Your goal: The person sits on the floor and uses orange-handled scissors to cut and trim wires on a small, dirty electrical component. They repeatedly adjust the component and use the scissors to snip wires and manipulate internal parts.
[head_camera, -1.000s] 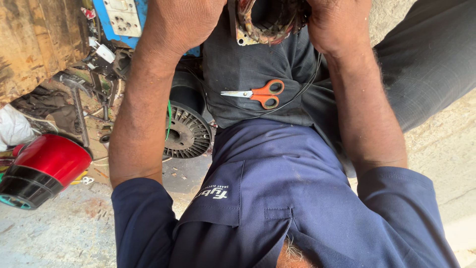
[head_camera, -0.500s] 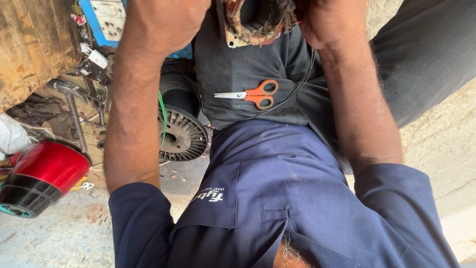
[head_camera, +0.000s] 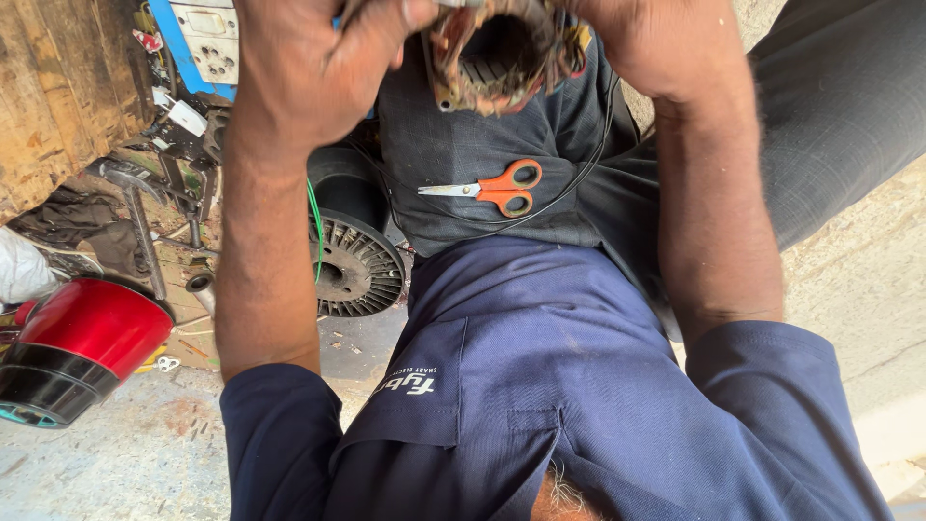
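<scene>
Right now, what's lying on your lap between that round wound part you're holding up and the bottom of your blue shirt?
In the head view, orange-handled scissors lie on the dark trousers, between the wound part and the blue shirt. A thin black wire curves past them.

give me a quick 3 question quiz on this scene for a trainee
1. True or false: the orange-handled scissors lie on the person's lap, apart from both hands.
2. What do the left hand and right hand grip between them?
A. a red and black housing
B. a round wound coil core
C. a hammer
3. Fill in: the finned black rotor sits on the floor beside the person's ____ forearm.

Key
1. True.
2. B: both hands clasp the wound coil core at the top of the view, one on each side.
3. Left. The red and black housing lies further out on that same side.
</scene>
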Demonstrator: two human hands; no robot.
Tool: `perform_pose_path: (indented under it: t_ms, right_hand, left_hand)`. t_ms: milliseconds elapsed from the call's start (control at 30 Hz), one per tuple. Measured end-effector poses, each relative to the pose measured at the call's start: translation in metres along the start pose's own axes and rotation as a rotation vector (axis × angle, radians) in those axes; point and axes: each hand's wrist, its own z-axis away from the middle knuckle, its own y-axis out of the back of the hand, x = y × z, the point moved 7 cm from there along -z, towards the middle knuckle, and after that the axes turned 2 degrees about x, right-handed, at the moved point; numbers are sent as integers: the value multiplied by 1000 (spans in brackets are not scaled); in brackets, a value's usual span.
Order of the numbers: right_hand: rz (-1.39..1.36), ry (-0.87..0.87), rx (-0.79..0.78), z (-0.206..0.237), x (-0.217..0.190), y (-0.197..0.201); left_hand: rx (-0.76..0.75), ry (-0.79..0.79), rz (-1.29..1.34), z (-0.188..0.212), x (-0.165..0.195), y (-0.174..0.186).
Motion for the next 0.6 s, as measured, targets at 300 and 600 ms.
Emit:
perform_pose_path:
  t_ms: [300, 600]
  right_hand:
    - [-40, 139, -190, 25, -69, -4]
    - [-125, 87, -27, 26, -69, 14]
  left_hand:
    - [-45, -217, 242, 11, 33, -3]
    - [-8, -186, 206, 16, 25, 0]
